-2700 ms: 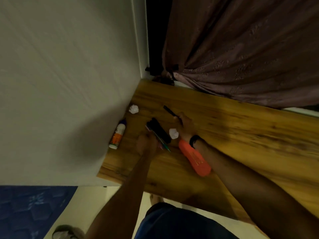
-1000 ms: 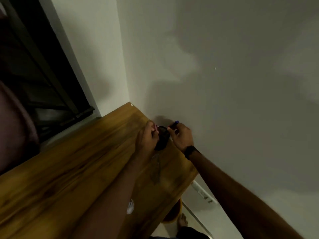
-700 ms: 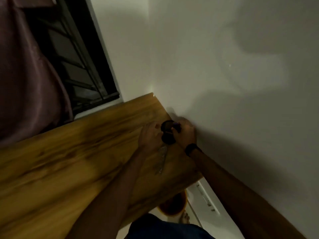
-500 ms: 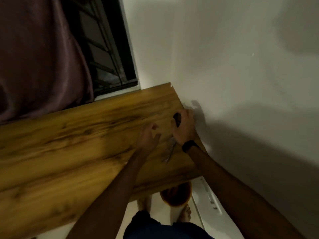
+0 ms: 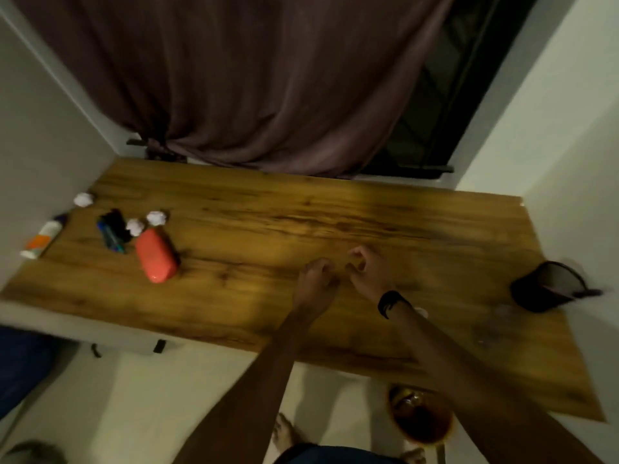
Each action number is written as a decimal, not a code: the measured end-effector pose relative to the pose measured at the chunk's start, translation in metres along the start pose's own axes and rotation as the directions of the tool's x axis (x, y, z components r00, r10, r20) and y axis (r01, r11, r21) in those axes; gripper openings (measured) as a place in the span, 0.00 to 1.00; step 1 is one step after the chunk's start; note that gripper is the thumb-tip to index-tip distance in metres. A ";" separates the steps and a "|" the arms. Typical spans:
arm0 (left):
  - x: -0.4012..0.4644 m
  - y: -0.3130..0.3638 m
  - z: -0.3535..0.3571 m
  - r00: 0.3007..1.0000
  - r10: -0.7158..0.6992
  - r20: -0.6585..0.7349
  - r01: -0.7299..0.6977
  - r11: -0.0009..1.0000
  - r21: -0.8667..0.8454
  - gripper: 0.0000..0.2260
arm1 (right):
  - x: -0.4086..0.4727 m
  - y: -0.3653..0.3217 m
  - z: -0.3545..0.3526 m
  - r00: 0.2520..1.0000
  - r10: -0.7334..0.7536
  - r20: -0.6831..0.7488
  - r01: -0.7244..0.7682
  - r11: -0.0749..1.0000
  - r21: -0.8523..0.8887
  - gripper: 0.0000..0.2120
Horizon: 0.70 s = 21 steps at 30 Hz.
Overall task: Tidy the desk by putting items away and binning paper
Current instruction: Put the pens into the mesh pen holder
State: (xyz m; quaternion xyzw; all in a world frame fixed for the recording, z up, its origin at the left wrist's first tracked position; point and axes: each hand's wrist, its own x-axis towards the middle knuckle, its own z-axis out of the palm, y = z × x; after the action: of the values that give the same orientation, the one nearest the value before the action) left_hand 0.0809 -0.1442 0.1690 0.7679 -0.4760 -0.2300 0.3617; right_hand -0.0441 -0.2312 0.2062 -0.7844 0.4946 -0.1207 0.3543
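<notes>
Currently both hands hover over the middle of the wooden desk [image 5: 301, 209], near its front edge. The left hand [image 5: 313, 279] and right hand [image 5: 366, 272] each have loosely curled fingers and hold nothing.

Remaining items lie clustered at the desk's left end:
- Three crumpled paper balls: one [image 5: 83, 199] near the back left corner, two [image 5: 156, 217] [image 5: 135, 226] just behind the orange case [image 5: 155, 256]. They look very light and soft; a fingertip pinch anywhere should suffice, and several probably fit in one palm.
- The orange case appears rigid and smooth; grip it across its narrow sides.
- Dark pens [image 5: 112, 231] lie bundled just left of the case; pinch them mid-shaft, together.
- A white-and-orange glue bottle [image 5: 42, 241] lies on its side at the left edge; wrap the body.

A black mesh pen holder [image 5: 546, 289] stands at the right edge. An orange bin [image 5: 422, 420] sits on the floor under the front right corner.
</notes>
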 end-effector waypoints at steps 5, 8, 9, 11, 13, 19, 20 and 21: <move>-0.016 -0.105 -0.105 0.958 -0.203 -0.201 0.192 0.979 -0.073 0.11 | 0.025 -0.110 0.106 0.969 -0.161 0.188 0.167 0.986 -0.019 0.10; -0.027 -0.153 -0.161 0.930 -0.259 -0.262 0.233 0.964 -0.128 0.11 | 0.038 -0.169 0.153 0.926 -0.243 0.289 0.256 0.967 -0.007 0.11; -0.030 -0.165 -0.173 0.920 -0.282 -0.271 0.250 0.957 -0.145 0.10 | 0.042 -0.182 0.164 0.911 -0.269 0.312 0.286 0.958 -0.010 0.11; -0.033 -0.184 -0.196 0.881 -0.367 -0.298 0.329 0.929 -0.172 0.10 | 0.051 -0.204 0.186 0.881 -0.319 0.349 0.344 0.939 -0.009 0.11; -0.034 -0.201 -0.219 0.834 -0.451 -0.318 0.409 0.892 -0.193 0.12 | 0.066 -0.224 0.207 0.860 -0.349 0.373 0.375 0.927 0.005 0.09; -0.036 -0.227 -0.277 0.735 -0.563 -0.379 0.558 0.819 -0.136 0.14 | 0.106 -0.283 0.253 0.811 -0.384 0.441 0.388 0.918 0.087 0.09; -0.034 -0.229 -0.289 0.727 -0.572 -0.380 0.577 0.809 -0.113 0.13 | 0.111 -0.292 0.260 0.808 -0.386 0.445 0.381 0.919 0.105 0.09; -0.030 -0.233 -0.301 0.722 -0.577 -0.382 0.591 0.801 -0.092 0.13 | 0.116 -0.301 0.265 0.799 -0.386 0.461 0.377 0.919 0.117 0.09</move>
State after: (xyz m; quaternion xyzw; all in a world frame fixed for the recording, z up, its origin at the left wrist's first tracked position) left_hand 0.4091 0.0502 0.1791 0.9147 -0.1319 -0.1652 0.3444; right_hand 0.3631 -0.1371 0.1997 -0.8695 0.2234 0.0017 0.4404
